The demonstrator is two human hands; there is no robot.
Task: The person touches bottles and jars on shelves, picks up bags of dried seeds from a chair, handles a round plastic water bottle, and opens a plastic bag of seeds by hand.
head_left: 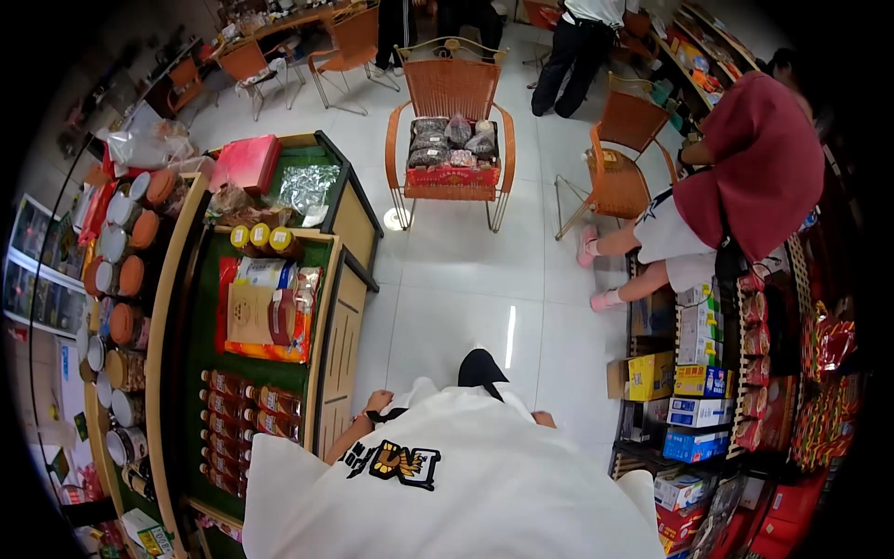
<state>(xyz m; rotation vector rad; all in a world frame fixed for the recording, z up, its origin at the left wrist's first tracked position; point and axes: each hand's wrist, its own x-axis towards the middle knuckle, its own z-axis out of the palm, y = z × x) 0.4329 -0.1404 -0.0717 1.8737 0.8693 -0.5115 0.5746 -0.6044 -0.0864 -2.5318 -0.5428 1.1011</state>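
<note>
My left hand (379,401) hangs low beside the wooden shelf unit (340,359), with a dark band near the wrist. It looks small and far down, and how its fingers are bent does not show clearly. Only a bit of my right hand (544,419) appears past the edge of my white shirt (521,466); its fingers are hidden. No held thing can be seen at either hand. Nearest on the left are several bottles of reddish-brown liquid (223,433) lying in rows on green lining.
Ahead stands a wicker armchair (452,88) bearing a red box (453,177) of bagged dark goods. A person in a maroon top (759,168) leans at the right shelves, near another chair (619,191). Cartons (698,415) line the right side; jars (121,321) stand at left.
</note>
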